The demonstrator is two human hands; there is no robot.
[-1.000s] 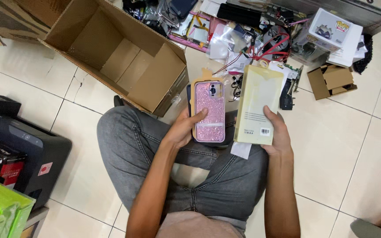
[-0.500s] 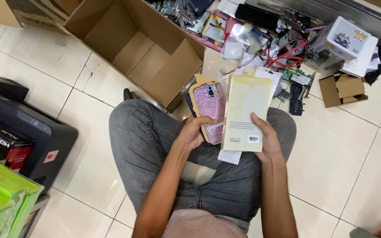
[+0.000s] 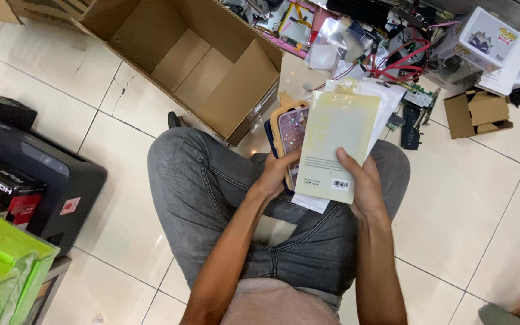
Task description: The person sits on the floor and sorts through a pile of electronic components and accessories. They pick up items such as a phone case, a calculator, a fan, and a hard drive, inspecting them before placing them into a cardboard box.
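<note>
I sit on the floor in grey jeans. My left hand (image 3: pixel 276 173) holds a pink glittery phone case (image 3: pixel 289 131) with a tan rim, upright over my lap. My right hand (image 3: pixel 365 186) grips a pale yellow flat package (image 3: pixel 337 141) by its lower edge, thumb on its front. The package overlaps the right side of the phone case and hides part of it. White sheets (image 3: pixel 388 102) stick out behind the package.
An open cardboard box (image 3: pixel 212 66) lies on the tiled floor ahead. A heap of cables, small packets and parts (image 3: pixel 386 48) sits at the top right, with a small brown box (image 3: pixel 475 113) and a white toy box (image 3: pixel 489 39). A black device (image 3: pixel 37 168) and green box (image 3: pixel 1 265) stand at left.
My right hand has brought the yellow package leftward over the phone case, which it now partly covers. The view has shifted closer to my lap.
</note>
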